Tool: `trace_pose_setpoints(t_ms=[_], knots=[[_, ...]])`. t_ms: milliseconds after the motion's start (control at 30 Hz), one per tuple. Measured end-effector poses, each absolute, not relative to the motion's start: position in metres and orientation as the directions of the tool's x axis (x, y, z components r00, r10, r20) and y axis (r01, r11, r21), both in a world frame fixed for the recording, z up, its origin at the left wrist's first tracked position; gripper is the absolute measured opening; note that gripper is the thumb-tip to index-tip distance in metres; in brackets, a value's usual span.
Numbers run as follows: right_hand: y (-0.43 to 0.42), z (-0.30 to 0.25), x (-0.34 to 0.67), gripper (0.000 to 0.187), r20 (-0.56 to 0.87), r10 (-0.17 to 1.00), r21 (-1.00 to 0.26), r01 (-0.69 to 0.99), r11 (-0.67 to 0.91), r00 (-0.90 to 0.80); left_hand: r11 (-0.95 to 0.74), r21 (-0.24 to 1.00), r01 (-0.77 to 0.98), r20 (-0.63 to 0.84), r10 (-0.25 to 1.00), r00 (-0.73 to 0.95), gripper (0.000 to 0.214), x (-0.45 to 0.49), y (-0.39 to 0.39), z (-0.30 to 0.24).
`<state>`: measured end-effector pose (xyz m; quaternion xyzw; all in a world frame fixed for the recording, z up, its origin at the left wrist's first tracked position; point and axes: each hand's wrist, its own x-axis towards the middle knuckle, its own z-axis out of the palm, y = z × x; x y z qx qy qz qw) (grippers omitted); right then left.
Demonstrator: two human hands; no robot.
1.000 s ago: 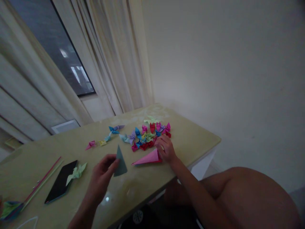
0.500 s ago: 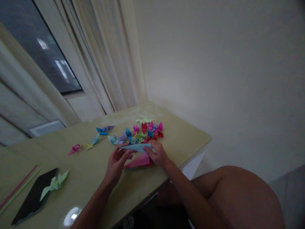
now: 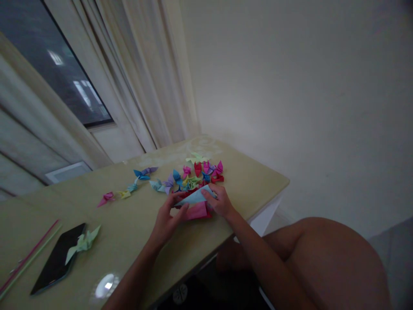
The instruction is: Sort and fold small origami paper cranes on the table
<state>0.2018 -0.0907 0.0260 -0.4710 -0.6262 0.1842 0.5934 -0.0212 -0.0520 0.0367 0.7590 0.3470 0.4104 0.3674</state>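
Observation:
My left hand [image 3: 168, 219] and my right hand [image 3: 219, 200] both pinch a light blue folded paper [image 3: 195, 196], one at each end, just above the yellowish table [image 3: 135, 224]. Under it lies a pink folded paper [image 3: 197, 211] flat on the table. Right behind my hands is a heap of small folded paper shapes [image 3: 196, 174] in pink, red, blue, green and purple.
A row of folded shapes [image 3: 129, 189] trails left from the heap. A black phone [image 3: 56, 260] with a light green folded shape [image 3: 82, 243] on it lies at the left, beside thin pink and green sticks [image 3: 29, 256]. Curtains and a window stand behind. My bare knee [image 3: 322, 258] is at the right.
My left hand brought the blue paper from the left over to the pink paper, and my right hand took hold of its other end. The view shifted left.

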Motion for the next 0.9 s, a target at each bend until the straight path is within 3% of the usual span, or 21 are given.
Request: trace_pose_setpoints(t_ms=[133, 333, 567, 900], knots=[[-0.091, 0.025, 0.201, 0.044, 0.578, 0.813, -0.775, 0.356, 0.522, 0.067, -0.645, 0.681, 0.347, 0.437, 0.738, 0.515, 0.034, -0.024, -0.055, 0.04], [-0.089, 0.022, 0.201, 0.046, 0.578, 0.812, -0.757, 0.423, 0.498, 0.08, -0.612, 0.692, 0.382, 0.368, 0.755, 0.543, 0.027, -0.031, -0.058, 0.048], [-0.085, 0.017, 0.198, 0.044, 0.606, 0.788, -0.621, 0.554, 0.555, -0.11, -0.774, 0.375, 0.51, 0.452, 0.633, 0.629, 0.025, -0.027, -0.051, 0.035], [-0.082, 0.012, 0.199, 0.038, 0.609, 0.778, -0.548, 0.628, 0.553, -0.154, -0.763, 0.419, 0.492, 0.328, 0.632, 0.702, 0.027, -0.023, -0.051, 0.024]])
